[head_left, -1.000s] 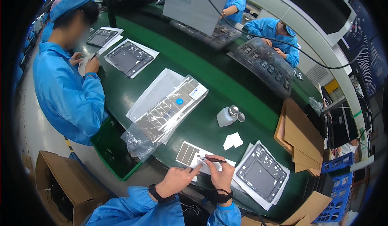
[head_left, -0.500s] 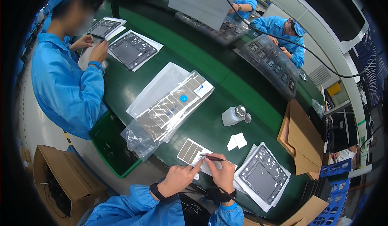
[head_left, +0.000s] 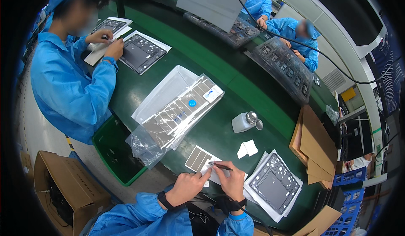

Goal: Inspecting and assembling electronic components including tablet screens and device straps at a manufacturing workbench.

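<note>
A white sheet with grey-brown adhesive strips (head_left: 196,159) lies at the table's near edge, partly under my hands. My right hand (head_left: 233,183) is closed round dark tweezers (head_left: 223,167), whose tips reach the sheet's bare white part. My left hand (head_left: 185,188) is closed, its fingertips meeting on the sheet just beside the tweezer tips; its lower fingers are hidden. To the right of my hands, a dark tablet housing (head_left: 276,183) with small white pieces rests on white paper.
Beyond my hands lie bagged strip sheets (head_left: 181,113), a white pump bottle (head_left: 242,123) and white paper scraps (head_left: 247,148). A green bin (head_left: 114,156) stands left, cardboard sheets (head_left: 316,141) right. A co-worker (head_left: 69,84) works at far left beside another tablet housing (head_left: 142,52).
My hands and the tweezers stay nearly in place at the sheet. The co-worker at left has moved both hands rightward toward the tablet housing, with a pale strip now beneath them.
</note>
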Action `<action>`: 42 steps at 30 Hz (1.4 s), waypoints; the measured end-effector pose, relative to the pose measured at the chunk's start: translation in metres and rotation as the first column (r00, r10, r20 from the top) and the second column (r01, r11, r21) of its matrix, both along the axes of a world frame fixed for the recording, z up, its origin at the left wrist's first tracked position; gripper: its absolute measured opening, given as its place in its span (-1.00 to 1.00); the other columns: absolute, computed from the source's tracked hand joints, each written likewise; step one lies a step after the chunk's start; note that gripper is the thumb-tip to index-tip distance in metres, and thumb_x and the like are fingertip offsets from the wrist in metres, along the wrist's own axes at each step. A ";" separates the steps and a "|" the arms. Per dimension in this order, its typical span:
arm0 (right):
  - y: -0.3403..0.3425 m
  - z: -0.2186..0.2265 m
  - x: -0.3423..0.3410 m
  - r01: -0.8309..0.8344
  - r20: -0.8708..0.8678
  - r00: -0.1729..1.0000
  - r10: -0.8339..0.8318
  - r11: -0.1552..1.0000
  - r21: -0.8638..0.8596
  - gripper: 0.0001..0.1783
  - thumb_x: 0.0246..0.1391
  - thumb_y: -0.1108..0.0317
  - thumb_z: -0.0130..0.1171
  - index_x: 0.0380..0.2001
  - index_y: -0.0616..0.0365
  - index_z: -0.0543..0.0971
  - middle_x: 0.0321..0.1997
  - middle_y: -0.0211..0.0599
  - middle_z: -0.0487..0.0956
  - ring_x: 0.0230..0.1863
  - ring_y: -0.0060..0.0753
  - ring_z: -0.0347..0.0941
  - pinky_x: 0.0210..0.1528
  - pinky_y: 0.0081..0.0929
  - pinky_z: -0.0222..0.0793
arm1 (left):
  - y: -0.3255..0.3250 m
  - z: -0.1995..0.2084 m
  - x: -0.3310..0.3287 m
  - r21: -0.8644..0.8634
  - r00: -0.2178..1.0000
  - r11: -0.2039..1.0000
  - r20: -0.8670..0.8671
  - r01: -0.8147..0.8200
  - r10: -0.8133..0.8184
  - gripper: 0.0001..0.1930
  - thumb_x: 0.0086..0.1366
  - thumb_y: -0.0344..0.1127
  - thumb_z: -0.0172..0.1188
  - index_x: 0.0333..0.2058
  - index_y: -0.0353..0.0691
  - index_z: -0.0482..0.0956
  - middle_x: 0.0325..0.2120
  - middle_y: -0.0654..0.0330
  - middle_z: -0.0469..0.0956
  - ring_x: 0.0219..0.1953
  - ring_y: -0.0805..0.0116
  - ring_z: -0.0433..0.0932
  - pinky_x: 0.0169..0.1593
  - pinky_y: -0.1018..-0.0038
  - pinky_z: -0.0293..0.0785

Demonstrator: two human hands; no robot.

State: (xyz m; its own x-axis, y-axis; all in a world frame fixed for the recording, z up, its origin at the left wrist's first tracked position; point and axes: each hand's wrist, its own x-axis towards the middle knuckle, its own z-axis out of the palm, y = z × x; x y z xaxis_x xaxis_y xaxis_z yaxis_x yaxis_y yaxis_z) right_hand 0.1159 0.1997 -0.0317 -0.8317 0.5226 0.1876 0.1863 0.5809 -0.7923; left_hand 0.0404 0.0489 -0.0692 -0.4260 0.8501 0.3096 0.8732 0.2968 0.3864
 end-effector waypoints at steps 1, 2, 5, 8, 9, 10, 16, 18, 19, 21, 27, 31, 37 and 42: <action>-0.001 0.002 -0.001 -0.021 -0.010 1.000 0.022 1.000 0.020 -0.83 -0.01 0.47 0.32 -0.30 0.25 0.61 -0.30 -0.16 0.67 -0.28 -0.24 0.65 -0.26 -0.46 0.52 | -0.001 0.002 0.000 -0.011 1.000 1.000 -0.005 0.000 0.000 -0.58 0.10 -0.37 0.15 0.00 -0.21 0.54 -0.66 0.26 0.50 -0.70 0.37 0.54 -0.61 0.49 0.42; -0.002 0.005 -0.002 -0.025 -0.015 1.000 0.025 0.999 0.024 -0.83 -0.01 0.47 0.32 -0.30 0.25 0.61 -0.30 -0.16 0.67 -0.28 -0.24 0.65 -0.26 -0.46 0.52 | -0.002 0.004 -0.001 -0.007 1.000 1.000 -0.010 -0.004 0.003 -0.58 0.10 -0.37 0.15 0.00 -0.21 0.54 -0.66 0.26 0.50 -0.70 0.37 0.54 -0.61 0.49 0.42; 0.000 0.003 -0.008 -0.034 -0.029 0.999 0.036 0.998 0.060 -0.84 0.00 0.46 0.33 -0.32 0.25 0.62 -0.32 -0.18 0.68 -0.32 -0.26 0.65 -0.27 -0.48 0.52 | 0.002 -0.003 -0.002 0.013 0.995 0.999 0.083 -0.052 0.051 -0.46 -0.01 -0.41 0.22 0.06 -0.16 0.51 -0.64 0.23 0.50 -0.66 0.30 0.55 -0.56 0.41 0.47; 0.000 -0.002 -0.011 0.070 -0.002 0.998 -0.070 0.996 -0.054 -0.85 -0.01 0.46 0.33 -0.33 0.27 0.63 -0.35 -0.20 0.68 -0.34 -0.30 0.65 -0.27 -0.51 0.50 | 0.002 -0.008 -0.001 0.013 0.996 0.998 0.061 -0.060 0.060 -0.44 -0.06 -0.41 0.22 0.04 -0.16 0.51 -0.63 0.22 0.51 -0.66 0.29 0.55 -0.56 0.40 0.46; 0.005 -0.008 -0.009 0.130 -0.057 0.989 -0.138 0.983 -0.129 -0.85 -0.01 0.47 0.33 -0.34 0.27 0.63 -0.36 -0.19 0.68 -0.34 -0.33 0.65 -0.26 -0.52 0.50 | 0.004 -0.007 0.000 0.011 0.996 0.998 0.073 -0.061 0.060 -0.44 -0.07 -0.42 0.22 0.02 -0.16 0.52 -0.63 0.22 0.52 -0.66 0.29 0.56 -0.56 0.40 0.46; 0.009 -0.012 -0.007 0.186 -0.107 0.972 -0.211 0.961 -0.204 -0.86 -0.01 0.47 0.34 -0.35 0.28 0.64 -0.37 -0.19 0.68 -0.34 -0.35 0.65 -0.26 -0.54 0.49 | 0.006 -0.005 0.002 0.011 0.995 0.998 0.085 -0.059 0.058 -0.45 -0.08 -0.42 0.22 0.01 -0.15 0.53 -0.62 0.23 0.53 -0.65 0.29 0.56 -0.56 0.40 0.46; 0.015 0.045 0.079 0.354 -0.172 0.917 -0.360 0.933 -0.064 -0.86 -0.10 0.53 0.38 -0.39 0.24 0.66 -0.36 -0.21 0.69 -0.29 -0.39 0.63 -0.17 -0.53 0.47 | 0.009 -0.005 -0.003 -0.002 0.989 0.995 0.111 -0.095 0.095 -0.68 0.09 -0.33 0.27 -0.12 -0.09 0.60 -0.61 0.16 0.57 -0.63 0.22 0.57 -0.57 0.34 0.43; 0.033 0.071 0.130 0.528 -0.325 0.789 -0.521 0.846 -0.075 -0.87 -0.08 0.64 0.31 -0.41 0.29 0.58 -0.37 -0.10 0.66 -0.26 -0.31 0.62 -0.10 -0.43 0.48 | 0.013 0.012 -0.005 0.061 0.979 0.990 0.165 -0.131 0.119 -0.79 0.15 -0.28 0.27 -0.21 -0.09 0.63 -0.64 0.12 0.57 -0.63 0.14 0.56 -0.57 0.28 0.41; 0.045 0.083 0.158 0.573 -0.381 0.726 -0.572 0.810 -0.123 -0.85 -0.05 0.69 0.26 -0.39 0.34 0.52 -0.36 -0.02 0.64 -0.23 -0.25 0.60 -0.06 -0.37 0.48 | 0.018 0.017 -0.005 -0.003 0.977 0.989 0.155 -0.148 0.146 -0.87 0.16 -0.29 0.27 -0.29 -0.09 0.62 -0.67 0.12 0.55 -0.63 0.10 0.56 -0.56 0.24 0.40; 0.078 0.088 0.215 0.712 -0.451 0.603 -0.658 0.699 -0.066 -0.83 -0.01 0.74 0.17 -0.32 0.38 0.48 -0.31 0.00 0.61 -0.22 -0.24 0.59 -0.06 -0.39 0.48 | 0.031 0.029 -0.006 0.089 0.986 0.989 0.125 -0.122 0.111 -0.90 0.17 -0.28 0.26 -0.35 -0.11 0.59 -0.67 0.11 0.56 -0.64 0.08 0.54 -0.56 0.25 0.40; 0.161 0.036 0.279 0.787 -0.324 0.595 -0.735 0.614 0.052 -0.92 0.02 0.60 0.24 -0.36 0.32 0.58 -0.37 -0.26 0.65 -0.28 -0.48 0.56 -0.14 -0.54 0.43 | 0.084 0.067 0.017 0.044 0.974 0.983 0.138 0.177 -0.181 -0.90 0.18 -0.28 0.25 -0.35 -0.13 0.59 -0.65 0.12 0.56 -0.62 0.07 0.53 -0.54 0.21 0.36; 0.178 0.023 0.279 0.770 -0.254 0.631 -0.733 0.631 0.094 -0.88 -0.02 0.58 0.26 -0.35 0.30 0.58 -0.38 -0.23 0.67 -0.33 -0.45 0.58 -0.22 -0.53 0.44 | 0.105 0.101 0.023 -0.091 0.892 0.889 0.115 0.449 -0.438 -0.82 0.11 -0.30 0.25 -0.28 -0.11 0.54 -0.59 0.16 0.58 -0.57 0.10 0.56 -0.50 0.23 0.38; 0.189 0.017 0.286 0.748 -0.272 0.647 -0.712 0.662 0.048 -0.91 -0.03 0.59 0.26 -0.38 0.27 0.60 -0.36 -0.22 0.67 -0.31 -0.38 0.61 -0.24 -0.51 0.44 | 0.182 0.111 0.050 -0.226 0.632 0.617 -0.005 0.754 -0.775 -0.78 0.06 -0.37 0.18 -0.27 -0.22 0.46 -0.65 0.15 0.55 -0.59 0.20 0.59 -0.57 0.33 0.42; 0.196 0.018 0.287 0.669 -0.213 0.740 -0.638 0.733 0.126 -0.89 -0.06 0.60 0.27 -0.38 0.29 0.60 -0.35 -0.22 0.67 -0.30 -0.40 0.60 -0.19 -0.53 0.44 | 0.276 0.092 0.095 -0.263 0.386 0.409 -0.139 0.874 -0.912 -0.69 0.07 -0.34 0.20 -0.19 -0.28 0.45 -0.70 0.16 0.52 -0.58 0.20 0.60 -0.54 0.32 0.44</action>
